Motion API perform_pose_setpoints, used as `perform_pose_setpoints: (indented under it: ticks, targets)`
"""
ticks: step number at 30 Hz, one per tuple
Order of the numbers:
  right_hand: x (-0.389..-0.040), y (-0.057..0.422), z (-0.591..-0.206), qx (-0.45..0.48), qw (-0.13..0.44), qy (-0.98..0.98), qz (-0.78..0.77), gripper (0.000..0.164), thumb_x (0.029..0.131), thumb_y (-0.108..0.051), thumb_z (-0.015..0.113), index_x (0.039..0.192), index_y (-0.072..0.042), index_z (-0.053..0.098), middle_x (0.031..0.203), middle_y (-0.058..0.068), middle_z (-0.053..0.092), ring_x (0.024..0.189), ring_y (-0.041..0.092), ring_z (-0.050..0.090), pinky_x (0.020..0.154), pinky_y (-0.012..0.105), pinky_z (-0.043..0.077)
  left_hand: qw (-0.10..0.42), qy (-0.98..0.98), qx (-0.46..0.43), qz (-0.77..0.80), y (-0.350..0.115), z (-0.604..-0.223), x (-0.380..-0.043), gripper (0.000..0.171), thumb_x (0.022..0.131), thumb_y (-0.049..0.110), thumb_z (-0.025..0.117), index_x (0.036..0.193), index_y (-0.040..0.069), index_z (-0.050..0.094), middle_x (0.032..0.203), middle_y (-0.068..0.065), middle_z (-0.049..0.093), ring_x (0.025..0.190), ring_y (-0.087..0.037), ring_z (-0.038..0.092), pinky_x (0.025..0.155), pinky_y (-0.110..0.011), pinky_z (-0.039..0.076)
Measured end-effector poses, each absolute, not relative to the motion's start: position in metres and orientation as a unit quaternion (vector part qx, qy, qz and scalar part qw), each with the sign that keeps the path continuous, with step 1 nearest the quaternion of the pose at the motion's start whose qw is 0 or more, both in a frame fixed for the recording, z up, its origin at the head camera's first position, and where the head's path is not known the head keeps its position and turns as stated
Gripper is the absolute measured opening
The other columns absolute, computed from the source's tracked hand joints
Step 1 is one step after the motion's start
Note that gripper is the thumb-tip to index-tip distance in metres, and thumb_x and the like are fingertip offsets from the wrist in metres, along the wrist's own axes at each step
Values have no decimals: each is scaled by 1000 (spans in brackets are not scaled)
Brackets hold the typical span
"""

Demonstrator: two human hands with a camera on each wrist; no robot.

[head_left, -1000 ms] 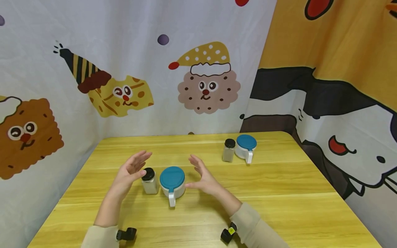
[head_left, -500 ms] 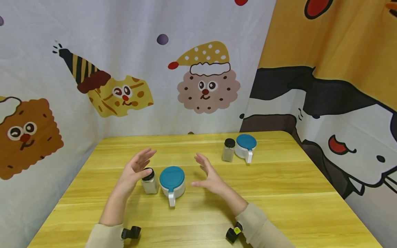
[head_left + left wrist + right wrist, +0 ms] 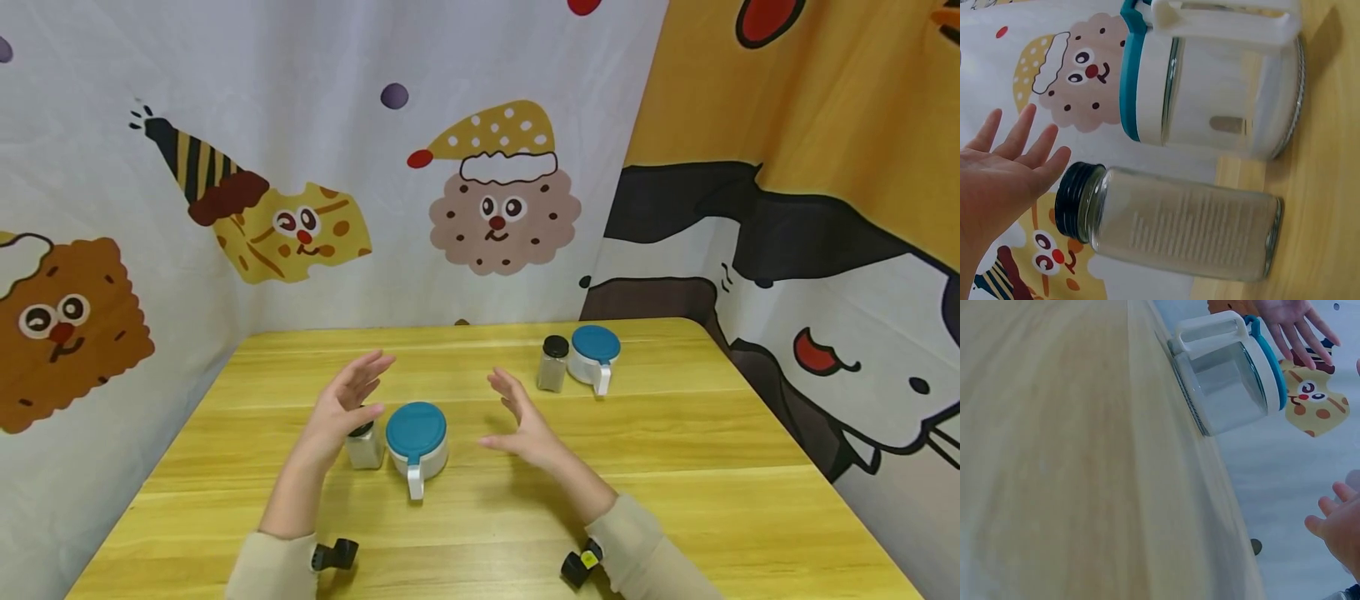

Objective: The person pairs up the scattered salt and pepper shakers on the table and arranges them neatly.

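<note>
My left hand (image 3: 339,417) hovers over a small glass jar with a black lid (image 3: 364,447), fingers spread and holding nothing. In the left wrist view that jar (image 3: 1185,225) stands beside the hand, with a pale filling or tint behind the glass. Just to its right is a glass seasoning pot with a blue lid (image 3: 417,431) and a white handle. My right hand (image 3: 528,429) floats to the right of this pot, apart from it, thumb and fingers parted. The right wrist view shows the pot (image 3: 1229,381) upright on the table, its handle turned toward me.
A second black-lidded jar (image 3: 552,364) and a second blue-lidded pot (image 3: 596,354) stand together at the back right of the wooden table (image 3: 675,467). A printed curtain (image 3: 315,108) hangs behind the table and along its sides.
Both hands have shifted to the right. The left now covers more of the near jar's lid, and the right is farther from the near pot. The jars and pots have stayed put.
</note>
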State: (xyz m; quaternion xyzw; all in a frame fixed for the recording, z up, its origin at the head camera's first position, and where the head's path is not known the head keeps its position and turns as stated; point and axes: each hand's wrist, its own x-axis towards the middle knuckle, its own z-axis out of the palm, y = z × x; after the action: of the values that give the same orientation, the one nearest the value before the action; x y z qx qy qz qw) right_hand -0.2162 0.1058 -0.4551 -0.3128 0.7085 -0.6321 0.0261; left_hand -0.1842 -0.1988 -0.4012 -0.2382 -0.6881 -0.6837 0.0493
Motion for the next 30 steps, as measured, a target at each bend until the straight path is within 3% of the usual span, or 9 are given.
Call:
perform_pose_setpoints:
  ticks: [8,13,19,25,30]
  targets:
    - [-221,117,-463,-309,2,705,-638,99,77,-16,82,152,-12,19,153,15,25,140,34,20,111,53,13,40,-694,-238,-678,-189,-400,-186,65,88,-10,61,146,3,34,146,-19,38,137,-29,31,109,-30,26]
    - [-221,124,-458,-301,-3,708,-639,99,77,-16,82,152,-11,18,153,15,25,140,34,20,111,52,14,37,-702,-235,-671,-184,-398,-187,67,87,-8,63,146,3,33,146,-17,39,136,-29,32,110,-35,25]
    - [-214,129,-435,-307,-19,699,-646,99,78,-19,82,150,0,17,150,26,23,137,45,19,109,59,12,34,-704,-238,-669,-177,-397,-190,68,87,-3,66,146,7,35,147,-14,40,137,-27,32,110,-42,23]
    - [-221,136,-438,-304,-42,697,-648,102,76,-36,82,151,-7,19,151,21,25,138,40,21,110,57,13,32,-709,-237,-664,-168,-396,-190,70,85,-3,69,146,8,36,146,-11,41,137,-25,31,111,-46,20]
    - [-225,144,-434,-302,-46,690,-656,102,77,-30,82,151,-6,18,152,18,25,140,37,20,109,59,12,35,-714,-240,-657,-160,-393,-189,70,85,-4,68,146,9,37,146,-12,41,137,-25,31,111,-48,19]
